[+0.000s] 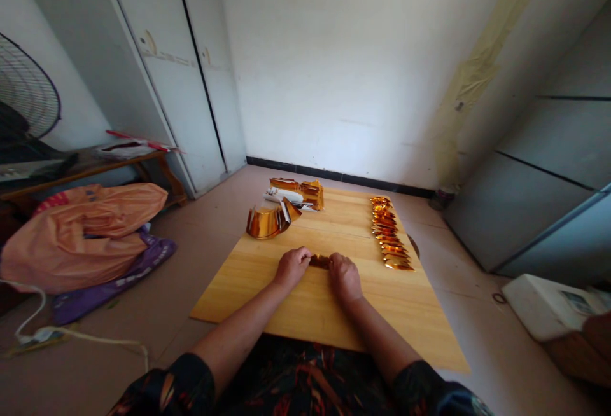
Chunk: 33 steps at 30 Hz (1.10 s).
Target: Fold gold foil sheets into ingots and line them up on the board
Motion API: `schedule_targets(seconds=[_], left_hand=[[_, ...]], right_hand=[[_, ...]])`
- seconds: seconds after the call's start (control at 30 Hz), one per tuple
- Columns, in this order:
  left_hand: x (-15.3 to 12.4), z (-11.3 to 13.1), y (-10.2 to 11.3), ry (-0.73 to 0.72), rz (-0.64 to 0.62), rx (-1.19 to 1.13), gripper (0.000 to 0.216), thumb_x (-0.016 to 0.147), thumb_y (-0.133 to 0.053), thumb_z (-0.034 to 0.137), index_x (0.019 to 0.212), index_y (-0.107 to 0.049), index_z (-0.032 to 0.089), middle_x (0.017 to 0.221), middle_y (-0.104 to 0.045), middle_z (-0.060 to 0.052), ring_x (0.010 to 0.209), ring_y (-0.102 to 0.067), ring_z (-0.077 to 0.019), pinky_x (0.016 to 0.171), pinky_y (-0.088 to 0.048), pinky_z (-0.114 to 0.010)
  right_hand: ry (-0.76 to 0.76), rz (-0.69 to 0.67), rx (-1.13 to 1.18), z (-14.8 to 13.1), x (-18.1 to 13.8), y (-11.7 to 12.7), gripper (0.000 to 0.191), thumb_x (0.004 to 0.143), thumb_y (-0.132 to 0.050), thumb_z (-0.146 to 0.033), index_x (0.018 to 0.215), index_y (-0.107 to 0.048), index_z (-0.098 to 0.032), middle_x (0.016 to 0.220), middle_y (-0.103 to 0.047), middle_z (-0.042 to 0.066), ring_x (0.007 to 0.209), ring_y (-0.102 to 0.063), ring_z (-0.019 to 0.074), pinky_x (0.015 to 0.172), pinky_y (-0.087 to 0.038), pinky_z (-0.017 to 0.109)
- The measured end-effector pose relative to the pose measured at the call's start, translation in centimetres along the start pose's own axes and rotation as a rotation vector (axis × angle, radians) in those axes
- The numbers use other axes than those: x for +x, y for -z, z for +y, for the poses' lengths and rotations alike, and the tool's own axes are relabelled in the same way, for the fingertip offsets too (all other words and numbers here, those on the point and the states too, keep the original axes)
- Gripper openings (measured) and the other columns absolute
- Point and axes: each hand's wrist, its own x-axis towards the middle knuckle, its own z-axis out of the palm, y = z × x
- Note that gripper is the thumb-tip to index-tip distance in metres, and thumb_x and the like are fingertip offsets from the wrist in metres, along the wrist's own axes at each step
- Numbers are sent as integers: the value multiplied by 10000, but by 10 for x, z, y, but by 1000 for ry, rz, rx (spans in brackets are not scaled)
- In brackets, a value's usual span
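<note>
A small piece of gold foil paper [319, 261] is stretched between my two hands, low over the wooden table [305, 314]. My left hand [292, 268] is closed on its left end, and my right hand [345, 278] is closed on its right end. On the table's right side lies a column of folded gold foil pieces [392, 238] with pointed ends. Toward the left rear edge stands a curled stack of gold foil sheets [265, 222]. Behind it are more gold sheets [312, 193] and a white roll or wrapped bundle [283, 196].
White cabinets [157, 72] stand at the left, with a bench [165, 171] and a fan [26, 85] beside them. An orange bag [81, 231] and a cable [105, 338] lie on the floor. Grey furniture [534, 200] and a white box [544, 308] are at the right.
</note>
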Motion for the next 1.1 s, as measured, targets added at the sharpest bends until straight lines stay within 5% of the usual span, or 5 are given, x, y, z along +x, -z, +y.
schedule_targets(seconds=[0.33, 0.63, 1.1], left_hand=[[-2, 17, 2, 136, 12, 68, 142, 817, -520, 166, 777, -653, 194, 794, -695, 0, 730, -599, -123, 637, -377, -215], [-2, 12, -3, 90, 44, 139, 130, 814, -521, 153, 800, -644, 193, 840, -678, -10, 790, -590, -130, 691, -394, -228], [0, 12, -4, 67, 13, 266, 131, 839, -510, 180, 807, -635, 204, 806, -626, -4, 774, -561, -127, 650, -366, -224]], right_hand=[[63, -26, -79, 2, 1, -6, 125, 919, -459, -187, 905, -582, -176, 851, -633, 53, 760, -581, 157, 650, -339, 253], [72, -80, -143, -3, 2, -2, 173, 939, -448, -286, 920, -578, -173, 886, -614, 71, 813, -587, 160, 662, -358, 262], [51, -88, -178, -3, 1, 2, 135, 921, -441, -204, 925, -575, -189, 892, -615, 61, 811, -586, 166, 639, -373, 250]])
